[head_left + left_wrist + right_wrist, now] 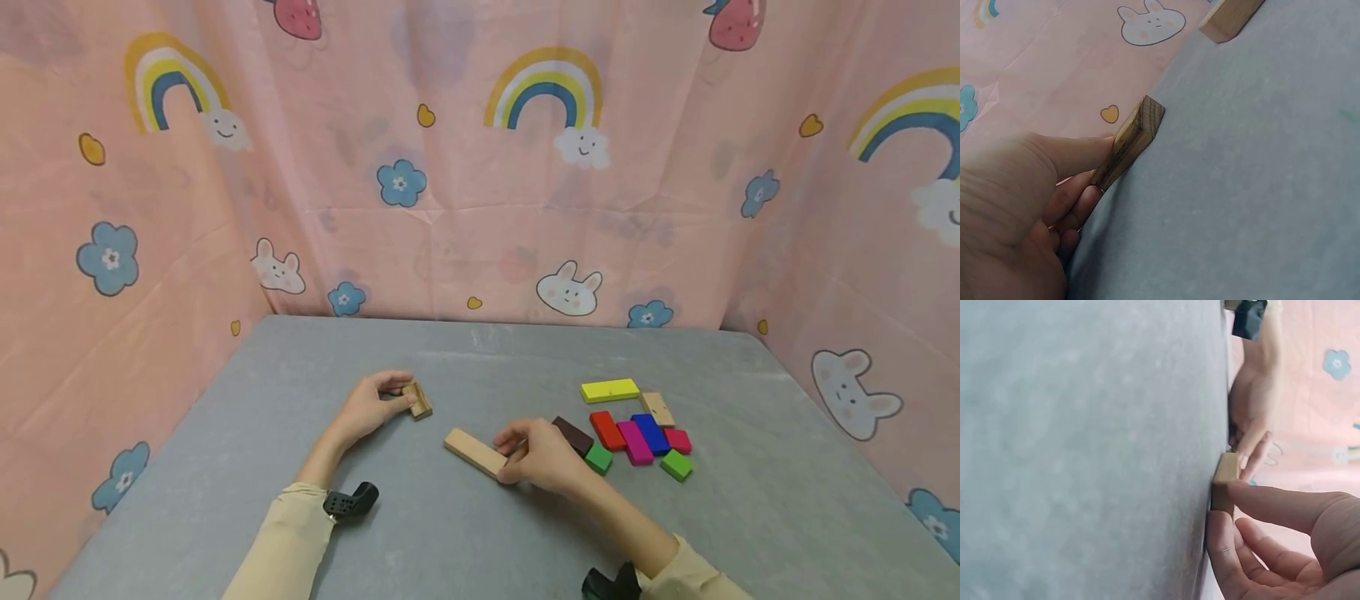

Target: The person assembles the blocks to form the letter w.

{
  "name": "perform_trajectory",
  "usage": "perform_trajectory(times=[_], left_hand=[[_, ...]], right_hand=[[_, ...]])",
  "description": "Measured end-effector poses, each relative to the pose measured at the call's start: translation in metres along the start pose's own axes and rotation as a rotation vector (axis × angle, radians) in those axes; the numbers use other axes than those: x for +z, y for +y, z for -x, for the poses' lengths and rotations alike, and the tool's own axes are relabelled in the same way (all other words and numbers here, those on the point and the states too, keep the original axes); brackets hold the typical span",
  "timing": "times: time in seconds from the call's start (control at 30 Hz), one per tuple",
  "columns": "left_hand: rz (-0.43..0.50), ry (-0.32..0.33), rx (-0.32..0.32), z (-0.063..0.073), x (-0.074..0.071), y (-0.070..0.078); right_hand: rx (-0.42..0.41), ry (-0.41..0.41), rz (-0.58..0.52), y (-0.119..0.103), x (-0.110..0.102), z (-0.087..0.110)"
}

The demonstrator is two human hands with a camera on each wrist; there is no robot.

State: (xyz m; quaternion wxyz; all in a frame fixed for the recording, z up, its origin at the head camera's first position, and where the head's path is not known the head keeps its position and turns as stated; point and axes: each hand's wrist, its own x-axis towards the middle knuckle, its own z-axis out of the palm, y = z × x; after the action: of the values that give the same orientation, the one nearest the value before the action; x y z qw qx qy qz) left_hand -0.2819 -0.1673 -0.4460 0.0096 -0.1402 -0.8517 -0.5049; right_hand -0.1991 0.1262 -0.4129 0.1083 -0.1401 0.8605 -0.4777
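Note:
My left hand [367, 410] pinches a small brown wooden block [420, 403] left of the table's middle. Dark grain streaks that block [1130, 140] in the left wrist view, where the thumb lies along one side and curled fingers are partly behind it. Nearer to me, my right hand [543, 457] grips the right end of a longer pale wooden block [474, 451], which lies low at the tabletop. Thumb and fingers hold this pale block [1225, 481] from both sides in the right wrist view; part of it is hidden by them.
Right of my right hand lies a loose group of blocks: yellow [610, 391], pale wood [657, 409], red [607, 431], magenta [635, 442], blue [650, 434], dark brown [573, 437] and several green or pinkish-red ones. A patterned pink curtain [465, 233] surrounds the grey table [300, 367].

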Motion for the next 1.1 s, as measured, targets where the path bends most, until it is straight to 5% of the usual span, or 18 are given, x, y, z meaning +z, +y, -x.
perform_trajectory(times=[0.27, 0.67, 1.1], left_hand=[[-0.003, -0.004, -0.008, -0.001, 0.001, -0.002], [0.004, -0.007, 0.021, 0.0, -0.001, -0.003], [-0.004, 0.004, -0.003, 0.002, -0.001, -0.001]], right_hand=[[-0.02, -0.01, 0.039, -0.004, 0.006, -0.009], [0.033, 0.069, -0.103, -0.006, 0.023, -0.02], [0.084, 0.096, -0.088, -0.019, 0.038, -0.027]])
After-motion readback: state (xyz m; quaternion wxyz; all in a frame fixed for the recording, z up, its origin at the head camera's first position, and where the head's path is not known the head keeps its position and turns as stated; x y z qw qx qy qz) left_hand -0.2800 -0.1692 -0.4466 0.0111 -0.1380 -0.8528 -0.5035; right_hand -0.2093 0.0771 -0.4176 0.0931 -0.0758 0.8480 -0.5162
